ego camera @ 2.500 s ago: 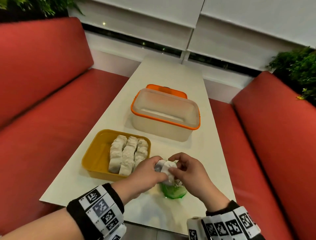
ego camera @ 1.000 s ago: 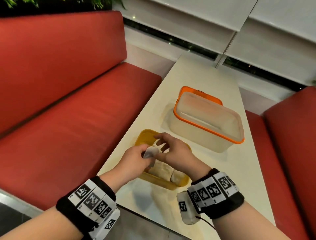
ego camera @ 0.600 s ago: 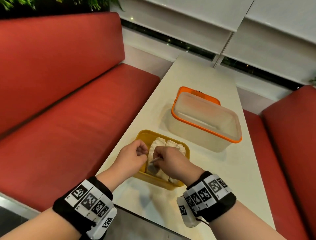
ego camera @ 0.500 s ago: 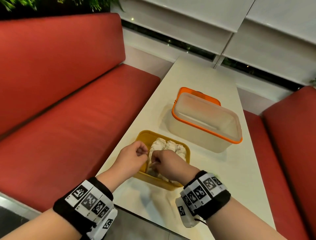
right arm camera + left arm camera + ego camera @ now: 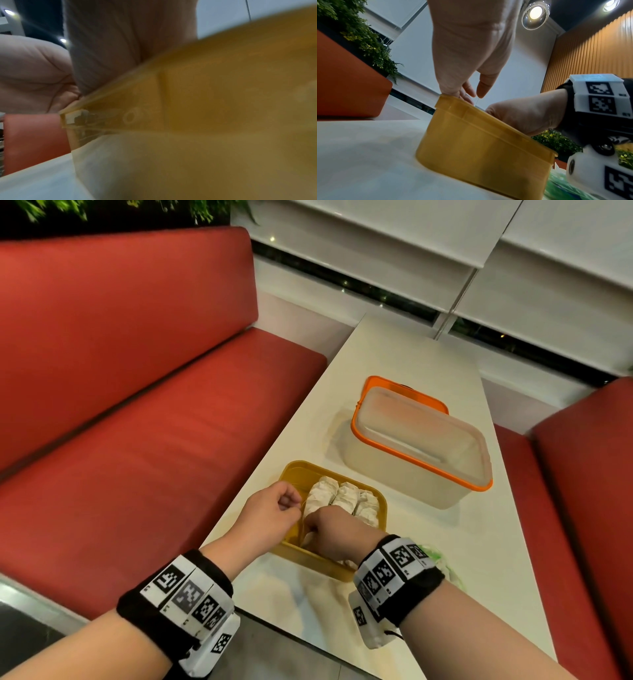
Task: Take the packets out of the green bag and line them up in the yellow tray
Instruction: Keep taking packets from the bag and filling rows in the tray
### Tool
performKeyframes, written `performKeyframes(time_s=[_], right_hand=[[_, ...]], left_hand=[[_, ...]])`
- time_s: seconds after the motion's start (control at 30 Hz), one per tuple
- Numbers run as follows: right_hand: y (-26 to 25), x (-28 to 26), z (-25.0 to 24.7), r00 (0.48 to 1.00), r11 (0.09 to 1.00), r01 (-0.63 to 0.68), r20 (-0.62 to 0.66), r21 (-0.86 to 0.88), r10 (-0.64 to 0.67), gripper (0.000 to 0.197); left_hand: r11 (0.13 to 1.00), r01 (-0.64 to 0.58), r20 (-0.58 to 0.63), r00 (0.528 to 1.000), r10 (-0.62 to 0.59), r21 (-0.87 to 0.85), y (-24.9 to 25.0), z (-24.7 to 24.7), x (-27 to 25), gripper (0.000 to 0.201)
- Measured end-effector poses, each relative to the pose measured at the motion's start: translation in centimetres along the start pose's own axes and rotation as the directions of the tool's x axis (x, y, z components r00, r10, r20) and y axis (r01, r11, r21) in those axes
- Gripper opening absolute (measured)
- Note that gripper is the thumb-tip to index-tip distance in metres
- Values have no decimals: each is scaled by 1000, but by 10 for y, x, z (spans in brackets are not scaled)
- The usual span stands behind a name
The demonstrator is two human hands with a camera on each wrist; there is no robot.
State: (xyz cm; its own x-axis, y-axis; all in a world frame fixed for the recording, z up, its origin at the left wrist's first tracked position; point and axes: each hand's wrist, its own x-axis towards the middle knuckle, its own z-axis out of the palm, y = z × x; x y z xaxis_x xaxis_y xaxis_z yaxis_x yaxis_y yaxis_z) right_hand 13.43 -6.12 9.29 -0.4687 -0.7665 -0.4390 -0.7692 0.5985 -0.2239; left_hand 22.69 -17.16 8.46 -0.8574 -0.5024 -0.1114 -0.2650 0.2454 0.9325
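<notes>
The yellow tray (image 5: 383,510) holds three rows of white paper packets (image 5: 346,496). My right hand (image 5: 315,522) reaches down into the tray's near-left part, knuckles up, with its fingers curled on a white packet (image 5: 306,538) that is mostly hidden under it. My left hand (image 5: 294,505) hovers over the tray's left rim with curled fingers. In the left wrist view the left hand (image 5: 475,94) pinches a thin thread (image 5: 476,100) that runs down into the tray (image 5: 479,142). The green bag (image 5: 442,563) lies crumpled behind my right wrist.
A frosted storage box with an orange rim (image 5: 421,446) stands beyond the tray on the white table (image 5: 411,354). Red bench seats (image 5: 154,440) flank the table on both sides. The table's near edge runs just under my wrists.
Over the last second both hands brought the packet down into the near-left part of the tray. In the last half second they have barely moved.
</notes>
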Motion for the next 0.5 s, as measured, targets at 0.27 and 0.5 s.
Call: performKeyframes(time_s=[0.27, 0.5], right_hand=[[3, 6, 6, 999, 999, -34, 7, -19, 34, 13], [0, 10, 5, 996, 994, -79, 21, -80, 81, 13]], left_hand=[[1000, -6, 3, 1000, 6, 13, -1, 1, 0, 20], [1000, -9, 2, 1000, 9, 9, -1, 1, 0, 20]])
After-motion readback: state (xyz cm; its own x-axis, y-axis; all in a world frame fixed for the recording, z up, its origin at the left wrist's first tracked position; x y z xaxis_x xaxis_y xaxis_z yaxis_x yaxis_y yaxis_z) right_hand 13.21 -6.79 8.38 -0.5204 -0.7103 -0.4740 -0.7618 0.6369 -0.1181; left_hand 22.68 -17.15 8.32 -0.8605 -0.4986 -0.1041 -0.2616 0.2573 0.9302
